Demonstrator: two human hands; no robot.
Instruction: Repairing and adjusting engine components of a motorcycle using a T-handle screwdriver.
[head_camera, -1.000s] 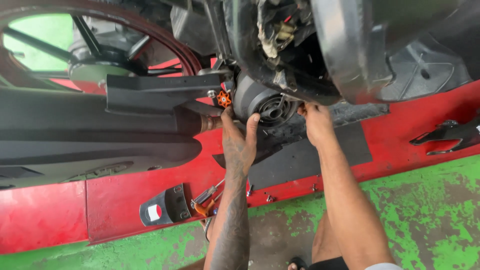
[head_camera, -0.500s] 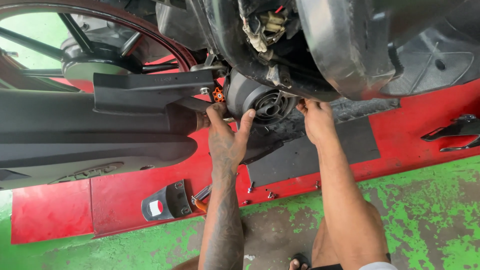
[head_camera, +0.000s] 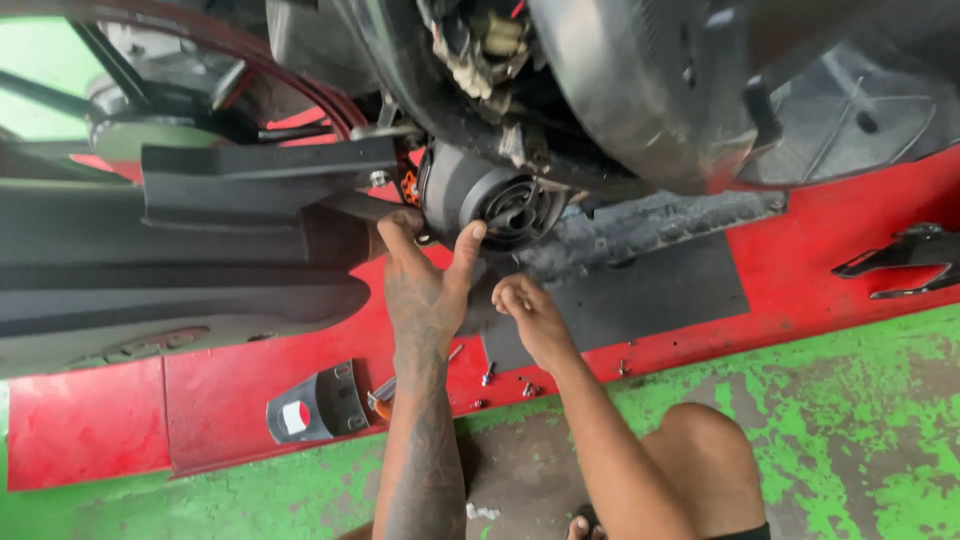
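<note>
Reaching up with the left hand (head_camera: 425, 290), fingers (head_camera: 466, 250) spread against the round black housing (head_camera: 490, 200) under the motorcycle, just beside the orange fitting (head_camera: 408, 185); right hand (head_camera: 530, 315) held just below it, fingers curled loosely (grip on anything cannot be told); loose screws (head_camera: 488, 375) scattered on the red platform (head_camera: 230, 410); small black bracket (head_camera: 315, 405) lying near the left forearm.

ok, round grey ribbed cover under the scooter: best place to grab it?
By its outer rim, from below and the front. The round cover faces outward with its smooth edge exposed; the left hand already cups its lower-left edge, while bodywork crowds its top.
</note>
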